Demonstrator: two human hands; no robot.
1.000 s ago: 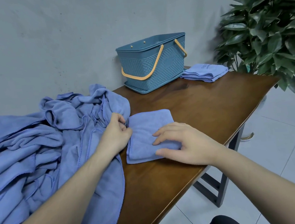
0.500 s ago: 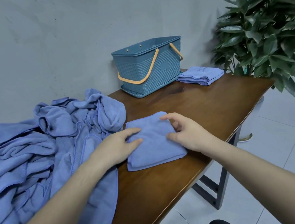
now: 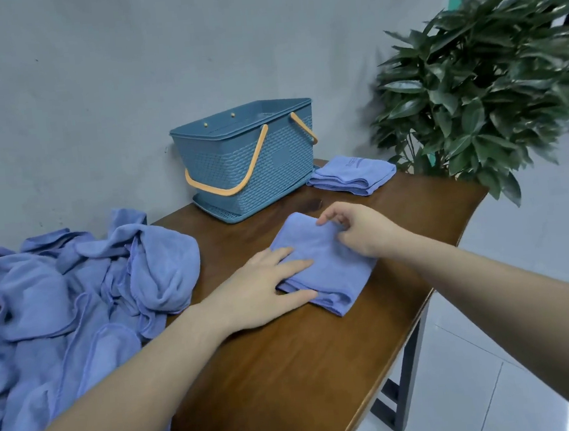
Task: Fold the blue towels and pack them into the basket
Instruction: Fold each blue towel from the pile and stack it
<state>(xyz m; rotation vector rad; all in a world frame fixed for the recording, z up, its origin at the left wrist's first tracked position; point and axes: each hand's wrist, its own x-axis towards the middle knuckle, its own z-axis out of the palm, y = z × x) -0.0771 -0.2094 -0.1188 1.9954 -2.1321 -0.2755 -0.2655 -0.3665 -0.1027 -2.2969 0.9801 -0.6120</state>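
A folded blue towel [image 3: 328, 263] lies on the brown wooden table [image 3: 289, 369], in front of the blue basket [image 3: 255, 169] with orange handles. My left hand [image 3: 262, 293] rests on the towel's left end with straight fingers on top and the thumb along its near edge. My right hand [image 3: 363, 229] has curled fingers and pinches the towel's far right edge. A heap of unfolded blue towels [image 3: 76, 285] covers the table's left side. A small stack of folded blue towels [image 3: 352, 175] sits just right of the basket. I cannot see the basket's inside.
The basket stands against the grey wall at the table's back. A leafy green plant [image 3: 489, 94] rises beyond the table's right end. The table's front edge runs diagonally, with white tiled floor [image 3: 527, 331] below it.
The left hand left the heap and came to rest on the folded towel. The right hand went from lying flat on the towel to pinching its far edge, and the towel now lies turned.
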